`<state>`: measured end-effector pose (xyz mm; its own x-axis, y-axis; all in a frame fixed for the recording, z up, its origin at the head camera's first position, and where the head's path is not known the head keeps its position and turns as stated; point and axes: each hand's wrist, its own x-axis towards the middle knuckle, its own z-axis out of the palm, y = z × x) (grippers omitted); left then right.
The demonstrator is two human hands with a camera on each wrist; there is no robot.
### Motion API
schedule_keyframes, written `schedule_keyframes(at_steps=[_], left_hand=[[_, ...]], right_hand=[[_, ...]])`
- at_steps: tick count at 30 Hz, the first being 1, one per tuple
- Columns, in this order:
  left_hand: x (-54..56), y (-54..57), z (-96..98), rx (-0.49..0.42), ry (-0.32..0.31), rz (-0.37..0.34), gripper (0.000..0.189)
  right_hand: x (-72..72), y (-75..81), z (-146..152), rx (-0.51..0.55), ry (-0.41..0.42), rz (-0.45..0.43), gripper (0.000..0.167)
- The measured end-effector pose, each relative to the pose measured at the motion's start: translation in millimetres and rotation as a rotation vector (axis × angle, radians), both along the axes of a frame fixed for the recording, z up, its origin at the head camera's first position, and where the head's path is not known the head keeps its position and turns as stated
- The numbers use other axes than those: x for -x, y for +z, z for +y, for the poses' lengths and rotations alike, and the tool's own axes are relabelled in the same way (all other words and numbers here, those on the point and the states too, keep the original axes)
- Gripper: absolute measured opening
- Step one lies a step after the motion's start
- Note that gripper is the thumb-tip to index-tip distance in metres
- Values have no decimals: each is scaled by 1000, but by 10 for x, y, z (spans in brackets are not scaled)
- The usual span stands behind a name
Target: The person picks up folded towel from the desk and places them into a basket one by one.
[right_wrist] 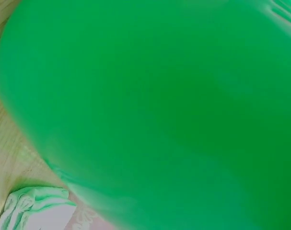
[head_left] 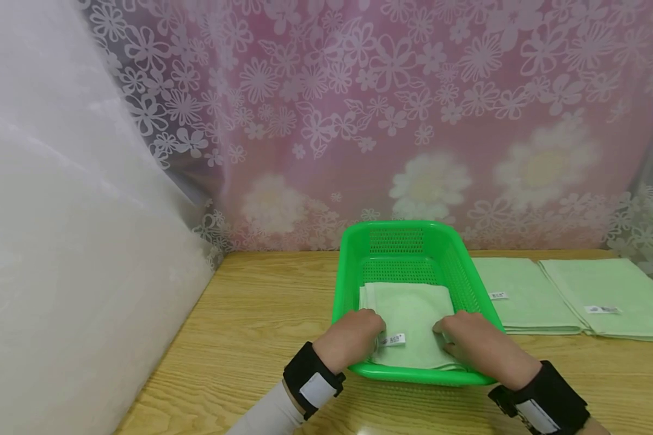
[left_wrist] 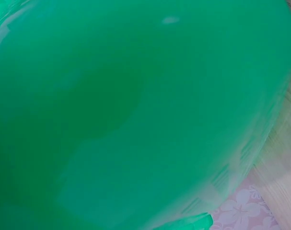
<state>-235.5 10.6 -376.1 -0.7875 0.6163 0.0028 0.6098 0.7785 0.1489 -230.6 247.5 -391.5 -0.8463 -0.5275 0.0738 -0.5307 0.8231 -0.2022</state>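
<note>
A folded light green towel (head_left: 413,314) with a small white label lies in the near part of a green plastic basket (head_left: 397,226). At the towel's left edge my left hand (head_left: 354,338) reaches over the basket's side, fingers curled down onto the cloth beside the label. My right hand (head_left: 481,345) pinches the right edge, its thumb and forefinger at the cloth. Both wrist views are mostly filled by the blurred green basket wall (left_wrist: 159,96), which hides the fingers there.
Two more folded green towels (head_left: 528,296) (head_left: 615,296) with labels lie side by side on the wooden table (head_left: 239,326), right of the basket. A flowered pink curtain (head_left: 326,199) hangs behind the table, and white sheeting (head_left: 87,211) slopes along the left.
</note>
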Motion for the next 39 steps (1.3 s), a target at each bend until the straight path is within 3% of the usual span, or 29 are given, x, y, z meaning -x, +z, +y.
schedule_keyframes(at_steps=[7, 15, 20, 24, 28, 32, 39], left_hand=[[2, 2, 4, -13, 0, -11, 12], [-27, 28, -26, -2, -9, 22, 9], [-94, 176, -67, -19, -16, 14, 35], [-145, 371, -130, -94, -6, -36, 57], [-207, 581, -231, -167, 51, -71, 76], [-265, 741, -314, -203, 121, -62, 86], [-337, 846, -375, -278, 166, -95, 93]], right_hand=[[-3, 17, -6, 3, -26, -26, 11], [-39, 88, 20, 31, -45, -50, 25], [-116, 167, 23, 27, -32, 13, 31], [-207, 266, 14, 48, 0, 63, 41], [-312, 402, 3, 98, -11, 59, 54], [-380, 529, 28, 144, -52, 43, 68], [-428, 611, 71, 205, -79, -3, 74]])
